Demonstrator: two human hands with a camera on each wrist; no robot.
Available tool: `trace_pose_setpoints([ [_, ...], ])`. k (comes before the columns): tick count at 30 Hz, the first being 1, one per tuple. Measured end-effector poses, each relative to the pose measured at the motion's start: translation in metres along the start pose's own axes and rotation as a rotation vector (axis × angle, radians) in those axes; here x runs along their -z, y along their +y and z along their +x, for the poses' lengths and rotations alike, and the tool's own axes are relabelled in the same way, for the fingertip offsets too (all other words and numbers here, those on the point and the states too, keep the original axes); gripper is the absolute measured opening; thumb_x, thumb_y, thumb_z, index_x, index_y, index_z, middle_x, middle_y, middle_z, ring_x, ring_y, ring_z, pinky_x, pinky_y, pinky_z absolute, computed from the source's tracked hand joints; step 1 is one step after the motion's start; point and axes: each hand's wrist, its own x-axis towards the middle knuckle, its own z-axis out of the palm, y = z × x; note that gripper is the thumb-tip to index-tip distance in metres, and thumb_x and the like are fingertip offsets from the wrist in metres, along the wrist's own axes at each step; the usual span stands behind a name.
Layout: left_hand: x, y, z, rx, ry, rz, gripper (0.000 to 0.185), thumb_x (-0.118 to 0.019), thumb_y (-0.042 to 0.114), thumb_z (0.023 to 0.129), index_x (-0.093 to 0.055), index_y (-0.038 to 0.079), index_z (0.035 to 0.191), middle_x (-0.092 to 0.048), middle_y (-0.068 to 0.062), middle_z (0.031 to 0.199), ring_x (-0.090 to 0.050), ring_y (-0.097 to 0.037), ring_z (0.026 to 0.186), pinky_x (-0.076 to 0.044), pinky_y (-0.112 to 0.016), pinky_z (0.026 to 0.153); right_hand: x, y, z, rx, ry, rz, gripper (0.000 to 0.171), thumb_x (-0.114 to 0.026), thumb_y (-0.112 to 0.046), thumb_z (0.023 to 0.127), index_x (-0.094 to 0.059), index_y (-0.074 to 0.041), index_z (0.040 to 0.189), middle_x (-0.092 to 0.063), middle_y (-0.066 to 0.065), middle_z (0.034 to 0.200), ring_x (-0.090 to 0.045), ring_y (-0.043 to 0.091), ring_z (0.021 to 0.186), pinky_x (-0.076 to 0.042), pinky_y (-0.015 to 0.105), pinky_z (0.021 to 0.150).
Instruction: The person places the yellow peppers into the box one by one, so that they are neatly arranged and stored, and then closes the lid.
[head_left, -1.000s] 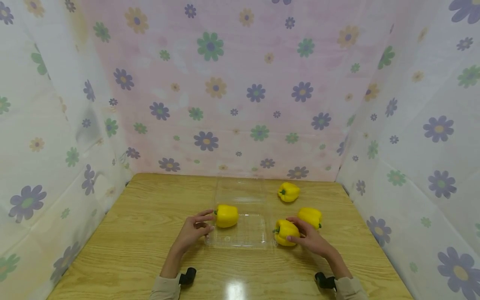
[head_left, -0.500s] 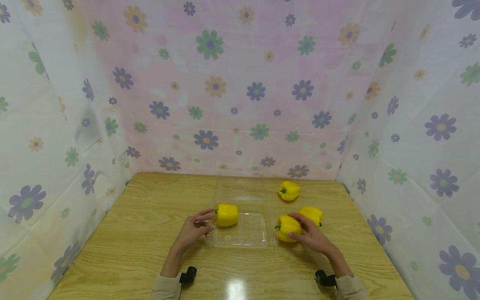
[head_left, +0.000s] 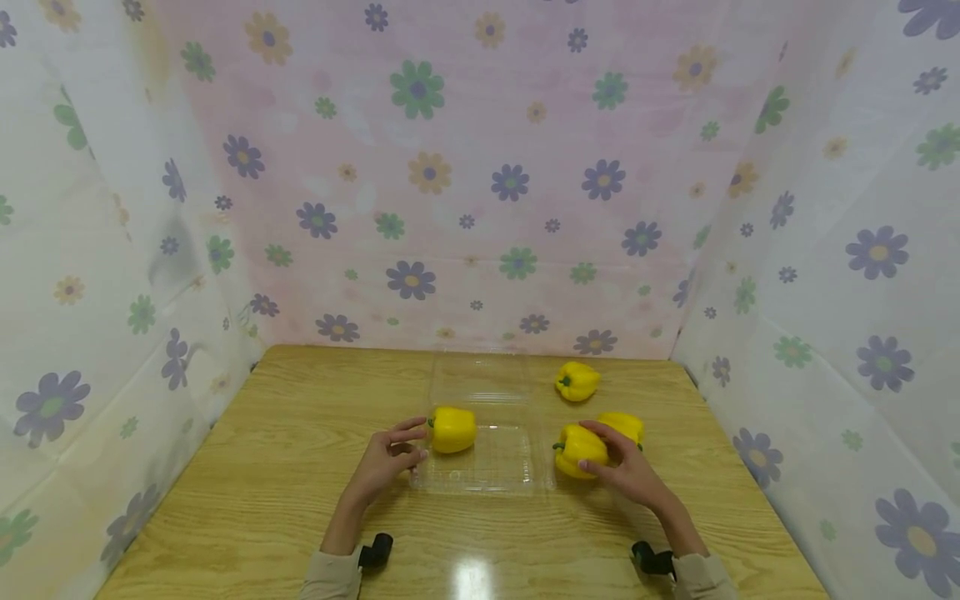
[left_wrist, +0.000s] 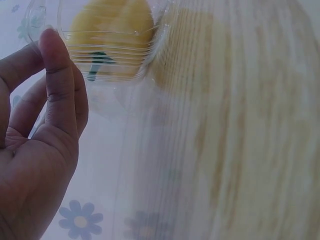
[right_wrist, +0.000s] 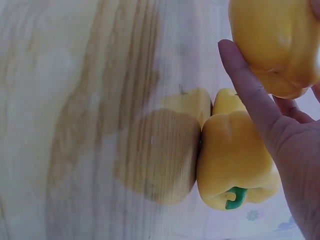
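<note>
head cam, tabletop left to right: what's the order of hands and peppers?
left hand → pepper in the clear clamshell tray → pepper gripped by the right hand → right hand. The two other peppers overlap that span, so they are left out.

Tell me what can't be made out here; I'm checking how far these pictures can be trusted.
- Head view: the right hand covers part of the pepper it grips; that pepper hides most of the pepper behind.
- Left wrist view: the pepper in the tray is blurred behind the clear plastic tray wall and cut off by the top edge.
- Right wrist view: the gripped pepper is cut off by the top edge.
</note>
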Motion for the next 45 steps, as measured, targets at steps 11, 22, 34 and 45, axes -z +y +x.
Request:
trace_pose_setpoints([
  [11,0.0,0.001,0.0,-0.004,-0.001,0.011,0.043,-0.071,0.003,0.094,-0.06,-0.011,0.134,-0.043,-0.02,0.156,-0.061,-0.016,0.083,-0.057,-0.024,0.064,0.0,-0.005,0.0,-0.002,0.045,0.021,0.061,-0.073,-0.009,0.094,-0.047,-0.002,0.15,-0.053,0.019,0.144,-0.055,0.001,0.117,-0.048,0.018,0.097],
  [22,0.0,0.002,0.0,-0.002,-0.003,-0.012,0.044,-0.072,0.002,0.094,-0.06,-0.012,0.134,-0.042,-0.02,0.157,-0.061,-0.015,0.083,-0.057,-0.024,0.063,-0.006,-0.011,0.004,0.036,0.118,0.128,0.063,-0.074,0.0,0.091,-0.047,-0.001,0.148,-0.049,0.022,0.143,-0.058,0.001,0.115,-0.057,0.022,0.087],
  [34,0.0,0.0,-0.001,0.007,0.001,-0.004,0.043,-0.072,0.003,0.094,-0.061,-0.011,0.133,-0.042,-0.02,0.157,-0.061,-0.016,0.085,-0.057,-0.024,0.064,-0.021,-0.014,0.01,0.103,0.15,0.205,0.064,-0.073,0.007,0.089,-0.044,0.008,0.146,-0.053,0.008,0.142,-0.06,0.004,0.116,-0.06,0.026,0.084],
  [45,0.0,0.001,-0.001,-0.05,-0.034,0.041,0.04,-0.068,0.003,0.096,-0.06,-0.014,0.132,-0.042,-0.023,0.157,-0.063,-0.02,0.085,-0.057,-0.024,0.064,-0.036,-0.025,0.023,0.153,0.127,0.273,0.063,-0.071,0.008,0.09,-0.044,0.006,0.147,-0.047,0.024,0.145,-0.06,0.007,0.118,-0.061,0.03,0.083],
])
